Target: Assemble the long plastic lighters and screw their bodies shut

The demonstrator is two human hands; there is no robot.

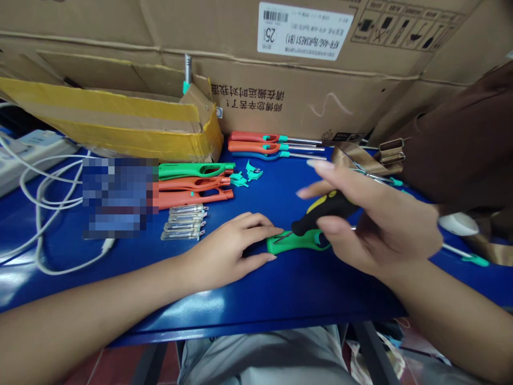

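Flat on the blue table lies a green long-necked lighter [280,245], its far end covered by my right hand. My left hand [232,243] holds its near-left end, the fingertips on the upper edge and the thumb along the lower side. A screwdriver [323,208] with a black and yellow handle is in my right hand [380,224], tilted down to the left. Its thin shaft reaches the green casing; whether the tip sits in a screw is too small to tell. Left of my left hand are several clear fuel tanks [184,222] in a stack.
Green and orange lighter casings [196,184] lie beyond my left hand, beside teal plastic pieces [251,171]. Assembled lighters [276,147] lie at the back. A yellow-taped carton [160,133], white cables [38,235], a brown strap [348,158] and a blue table [224,305] surround them.
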